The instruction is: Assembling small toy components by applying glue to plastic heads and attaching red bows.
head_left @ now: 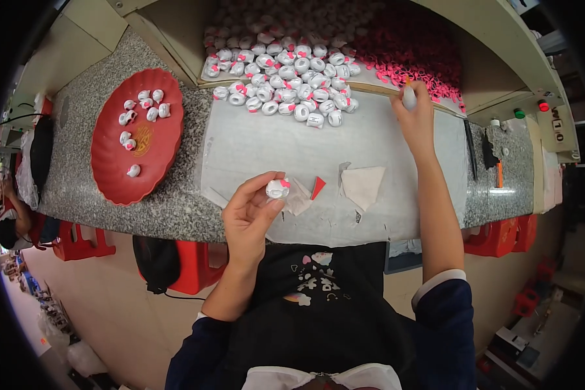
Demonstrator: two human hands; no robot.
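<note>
My left hand (247, 211) pinches a small white rounded toy head with a pink bow (277, 189) between thumb and fingertips, above the near part of the white sheet (273, 146). Farther off to the right, my right hand (415, 114) is wrapped round a small white squeeze bottle (409, 99) with a yellow-orange tip. That tip points away from me, at the near edge of a heap of small pink pieces (409, 55). Left of it spreads a big pile of white toy heads (286, 78), many with pink bows.
On the left, a red scalloped tray (104, 166) carries several white heads. A folded whitish cloth (363, 186) and a red scrap (318, 188) lie on the sheet. Shelf walls (172, 42) frame the piles. Red stools (192, 266) stand beneath the granite worktop (192, 218).
</note>
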